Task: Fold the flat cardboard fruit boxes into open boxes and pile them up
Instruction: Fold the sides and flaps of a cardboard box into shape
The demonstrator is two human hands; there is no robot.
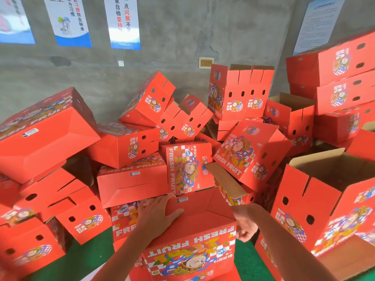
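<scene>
Near centre: red printed cardboard fruit box, folded, lying bottom-up with interlocked base flaps facing the camera and the "FRESH FRUIT" panel on the near side. Left hand flat on the base flaps, fingers straight and spread, pressing near the far left corner. Right hand at the right edge of the same box, fingers curled around the edge and gripping it; fingertips hidden behind the cardboard. Long axis of the box running left to right between the two hands, so both equally near, one at each end. Far side: jumbled heap of folded red boxes against a grey concrete wall, touching the held box along its far edge. Right: neater stack of red boxes, and an upright open box just beside the right forearm. Green floor mat below. Probable step: base locked, box ready for placing; heap directly ahead, stack well apart to the far right, favouring a push forward.
</scene>
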